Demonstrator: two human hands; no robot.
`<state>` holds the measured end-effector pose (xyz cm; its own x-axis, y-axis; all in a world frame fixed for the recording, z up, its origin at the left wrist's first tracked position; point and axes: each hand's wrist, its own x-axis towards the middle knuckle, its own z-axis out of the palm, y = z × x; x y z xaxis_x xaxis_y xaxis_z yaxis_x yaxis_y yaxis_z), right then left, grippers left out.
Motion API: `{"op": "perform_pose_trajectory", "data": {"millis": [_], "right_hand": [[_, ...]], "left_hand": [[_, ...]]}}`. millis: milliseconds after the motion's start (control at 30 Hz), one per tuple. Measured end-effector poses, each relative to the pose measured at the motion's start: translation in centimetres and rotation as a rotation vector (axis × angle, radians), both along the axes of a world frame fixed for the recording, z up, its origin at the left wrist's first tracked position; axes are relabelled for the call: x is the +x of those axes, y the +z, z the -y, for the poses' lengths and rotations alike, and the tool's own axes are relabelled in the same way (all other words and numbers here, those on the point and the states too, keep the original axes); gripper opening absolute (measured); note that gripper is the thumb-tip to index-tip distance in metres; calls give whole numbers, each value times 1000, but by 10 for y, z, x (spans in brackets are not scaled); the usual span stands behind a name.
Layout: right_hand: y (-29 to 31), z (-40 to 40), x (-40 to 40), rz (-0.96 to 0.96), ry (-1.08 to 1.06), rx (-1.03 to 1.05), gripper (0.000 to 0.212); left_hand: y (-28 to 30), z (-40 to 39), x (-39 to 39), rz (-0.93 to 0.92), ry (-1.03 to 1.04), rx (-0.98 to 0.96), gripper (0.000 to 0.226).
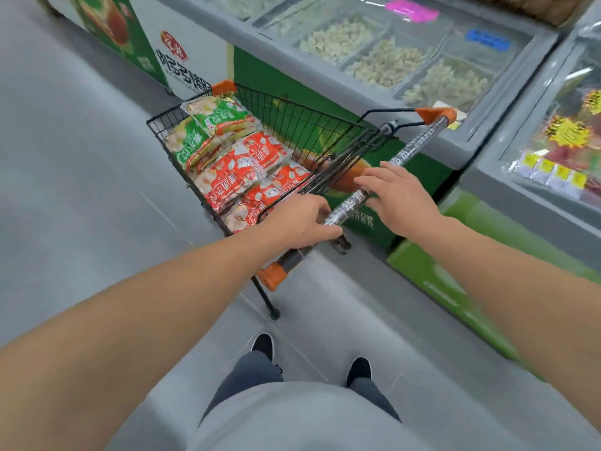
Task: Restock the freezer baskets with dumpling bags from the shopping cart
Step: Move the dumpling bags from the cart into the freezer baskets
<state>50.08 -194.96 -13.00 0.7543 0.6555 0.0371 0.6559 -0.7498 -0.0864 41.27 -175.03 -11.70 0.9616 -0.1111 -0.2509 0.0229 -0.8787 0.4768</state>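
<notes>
Left hand [300, 222] grips the shopping cart handle bar [374, 193], fingers curled round it near the lower orange end cap [271, 276]. Right hand [398, 195] is over the same bar further up, fingers extended and spread, resting on or just above it; can't tell which, the frame is motion-blurred there. Hands are apart, both on the handle side of the cart.

Shopping cart [292, 118]: black wire basket with orange corner caps, parked on the grey floor [81, 157] just beside the freezer front. Basket holds the dumpling bags: green bags [214, 125] at the far end, two visible, one overlapping the other; red bags [247, 170] nearer the handle, several stacked and overlapping. All lie flat or slightly tilted inside the basket.

Chest freezer [374, 56] runs along the right side of the cart, grey rim, green front panel, glass sliding lids. Under the glass are compartments of loose pale dumplings [387, 63]. A pink tag [411, 9] and a blue tag [487, 39] sit on the lids; text unreadable. A second freezer [553, 151] at far right holds yellow-labelled packs and a yellow starburst sign.

Bottom of view: person's grey shirt, dark trousers, black shoes [359, 369] on the floor behind the cart.
</notes>
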Motion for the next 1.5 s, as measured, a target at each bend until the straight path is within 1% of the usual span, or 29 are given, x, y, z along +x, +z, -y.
{"op": "perform_pose_trajectory", "data": {"millis": [100,167,267,400,600,733,833,1033,1133,1367,1500], "right_hand": [[-1,12,24,-9,81,-3,47],[-3,20,40,-16,81,-1,47],[-3,25,58,-18,110,-23,46],[0,22,68,-36,230,-34,41],[1,11,61,-49,279,-4,38],[-3,-13,48,-69,305,4,36],[-3,-38,29,-73,323,-1,35],[-4,-82,-1,-48,309,-30,33],[0,-105,-15,-21,316,-59,32],[2,-174,-50,-5,303,-41,33],[-2,-220,-64,-42,296,-33,34]], "left_hand": [[2,18,0,17,120,17,52],[2,29,-3,6,194,17,48],[3,38,-6,-19,256,91,41],[1,40,-10,-41,362,127,42],[-1,31,-25,-44,437,146,46],[2,12,-43,-40,463,171,39],[3,-11,-61,-45,468,226,31],[-1,-57,-89,-46,457,279,27],[-3,-82,-102,-56,452,283,27],[-1,-151,-135,-64,438,281,31],[1,-190,-153,-68,480,288,32]]}}
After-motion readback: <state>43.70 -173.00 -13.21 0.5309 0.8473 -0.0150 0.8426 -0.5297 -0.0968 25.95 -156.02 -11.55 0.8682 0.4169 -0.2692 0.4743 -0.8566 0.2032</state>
